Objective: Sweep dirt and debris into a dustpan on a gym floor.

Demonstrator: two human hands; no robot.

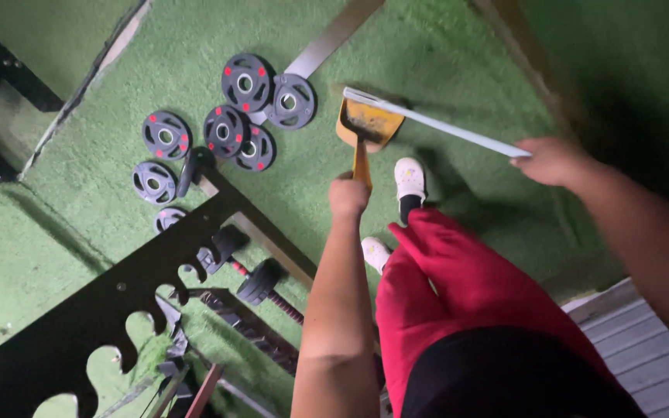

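- The left hand (348,195) is clenched on the handle of a yellow, scoop-shaped dustpan (368,124) resting on fuzzy green turf (466,62).
- The right hand (553,160) grips a thin, pale stick (435,122) crossing the pan.
- Round, dark weight plates (226,128) lie nearby.

Dim, soft light; dark corners; slight blur.

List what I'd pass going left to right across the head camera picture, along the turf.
Cluster of grey weight plates → yellow dustpan, held by the left hand → white shoe → right hand gripping a pale broom handle.
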